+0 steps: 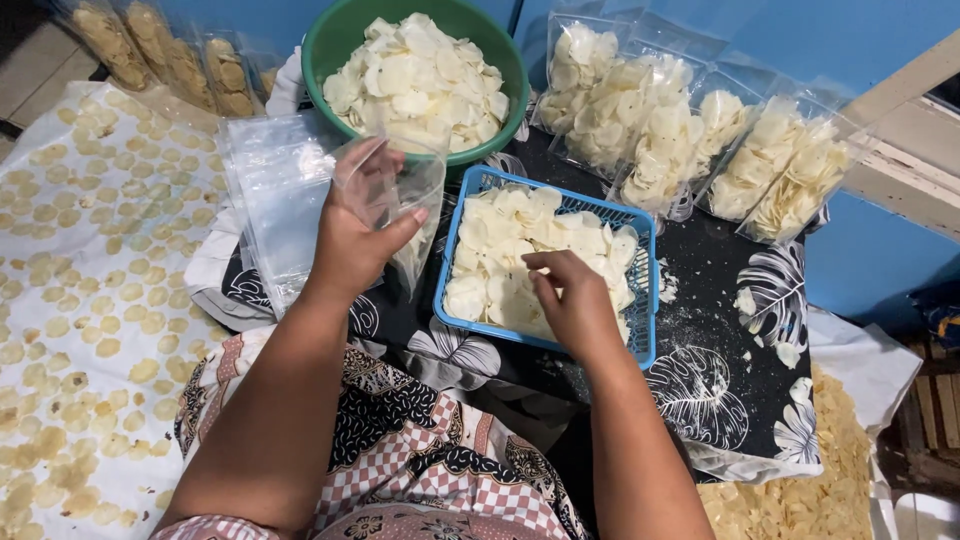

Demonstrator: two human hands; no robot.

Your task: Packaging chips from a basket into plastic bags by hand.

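Observation:
My left hand point(358, 228) holds a clear plastic bag point(405, 195) open at its mouth, just left of a blue plastic basket point(648, 300) full of pale white chips point(500, 255). My right hand point(572, 295) reaches into the basket with its fingers curled down on the chips. A green bowl point(325, 45) heaped with the same chips stands behind the basket.
A stack of empty clear bags point(272, 190) lies left of my left hand. Several filled bags of chips point(680, 135) lean at the back right, more point(165, 50) at the back left. Yellowish chips dry on a white sheet point(80, 300) at left and a pile point(810, 490) at lower right.

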